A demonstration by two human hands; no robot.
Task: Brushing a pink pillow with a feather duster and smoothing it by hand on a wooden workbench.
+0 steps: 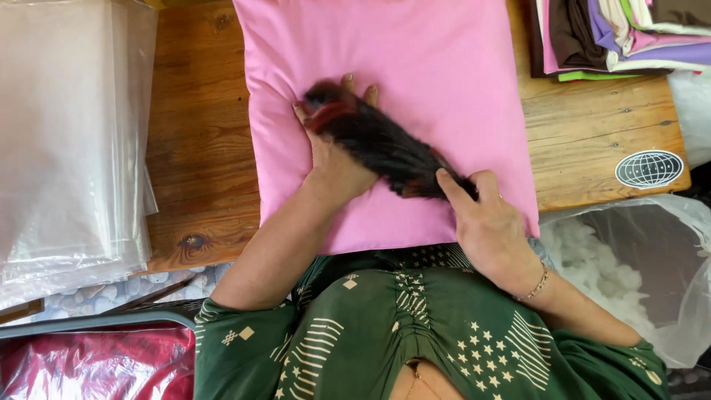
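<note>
A wooden table (pixel 200 148) is seen from above, its planks warm brown and knotted; at the far left a stack of clear plastic bags (pixel 70 141) is laid flat, glossy and creased; below it, at the lower left corner, a crinkled red plastic sheet (pixel 96 367) is seen under a grey bar. In the middle a pink pillow (pixel 415 81) is laid on the table, square, soft and smooth, its near edge close to the person's green patterned garment (pixel 385 333). The left hand (pixel 333 159) is pressed flat on the pillow, fingers spread open, gripping nothing; a dark brush (pixel 378 137) with black bristles and a red patch, blurred, lies across this hand's back. The right hand (pixel 492 222) is closed round the brush's near end, forefinger stretched along it; a beaded bracelet (pixel 537 285) is worn at the wrist. At the upper right folded cloths (pixel 622 37) are stacked, brown, purple, pink, green and white; beneath them an oval sticker (pixel 649 169), dark with a white globe grid, is stuck to the table's corner; at the lower right a clear bag (pixel 666 244) is held open, with white fluffy stuffing (pixel 592 274) inside.
</note>
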